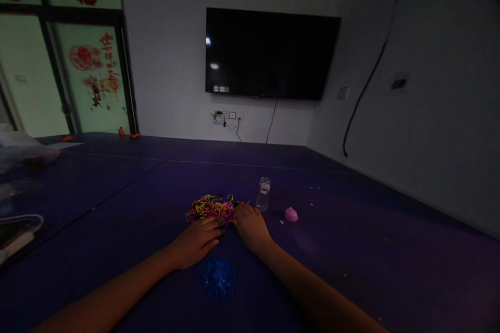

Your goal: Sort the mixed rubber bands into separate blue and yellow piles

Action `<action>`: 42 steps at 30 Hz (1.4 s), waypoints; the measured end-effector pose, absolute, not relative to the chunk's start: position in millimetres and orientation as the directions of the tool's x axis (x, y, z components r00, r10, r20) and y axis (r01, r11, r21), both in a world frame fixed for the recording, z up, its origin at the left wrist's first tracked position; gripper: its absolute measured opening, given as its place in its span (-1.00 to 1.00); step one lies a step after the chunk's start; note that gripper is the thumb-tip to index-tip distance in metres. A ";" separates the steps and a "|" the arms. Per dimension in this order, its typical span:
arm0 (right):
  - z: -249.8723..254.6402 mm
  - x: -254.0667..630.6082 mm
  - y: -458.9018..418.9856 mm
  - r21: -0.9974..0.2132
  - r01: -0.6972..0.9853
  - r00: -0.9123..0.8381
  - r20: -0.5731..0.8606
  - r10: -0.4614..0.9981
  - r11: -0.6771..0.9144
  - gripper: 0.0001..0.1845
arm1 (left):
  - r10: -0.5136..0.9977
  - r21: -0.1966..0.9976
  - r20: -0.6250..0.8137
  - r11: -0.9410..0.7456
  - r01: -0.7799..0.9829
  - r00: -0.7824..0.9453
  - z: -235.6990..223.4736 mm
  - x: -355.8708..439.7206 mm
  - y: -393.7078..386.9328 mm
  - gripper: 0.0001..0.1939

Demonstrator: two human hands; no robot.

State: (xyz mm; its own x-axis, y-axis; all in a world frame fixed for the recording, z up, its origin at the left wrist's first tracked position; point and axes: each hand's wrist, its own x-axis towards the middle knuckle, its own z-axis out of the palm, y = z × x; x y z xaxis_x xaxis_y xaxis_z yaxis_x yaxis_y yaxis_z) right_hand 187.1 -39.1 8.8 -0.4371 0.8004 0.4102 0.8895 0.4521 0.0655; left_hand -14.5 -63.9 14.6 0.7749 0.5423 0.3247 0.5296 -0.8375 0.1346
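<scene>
Bands of blue (219, 278) lie gathered apart from the mixed multicoloured pile (211, 207), where the left hand (197, 242) and right hand (252, 229) rest, fingers loosely together, any pinch unclear.

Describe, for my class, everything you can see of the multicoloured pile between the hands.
The multicoloured pile is a loose, low tangle of many thin little strands, some looking like loops, in yellow, pink, red, orange and darker tones. They look like rubber or plastic bands. It lies on the purple surface, beyond the blue pile and left of the clear bottle. The left hand is at its near edge, the right hand at its right edge; both seem to touch it.
</scene>
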 end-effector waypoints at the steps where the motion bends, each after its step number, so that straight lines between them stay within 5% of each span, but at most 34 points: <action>1: 8.3 187.4 -39.0 0.050 0.891 -0.429 0.416 0.802 0.451 -0.78 | 0.545 0.135 0.323 -0.836 0.532 0.774 14.8 -14.6 -63.9 -0.69; 20: 7.1 186.1 -40.6 0.030 0.806 -0.530 0.479 0.700 0.591 -0.79 | 0.544 0.095 0.317 -0.834 0.544 0.777 7.5 -15.6 -59.6 -0.47; 42: 9.0 186.3 -44.6 -0.025 0.824 -0.491 0.465 0.736 0.565 -0.78 | 0.569 0.049 0.337 -0.806 0.590 0.750 5.9 -16.4 -61.9 -0.43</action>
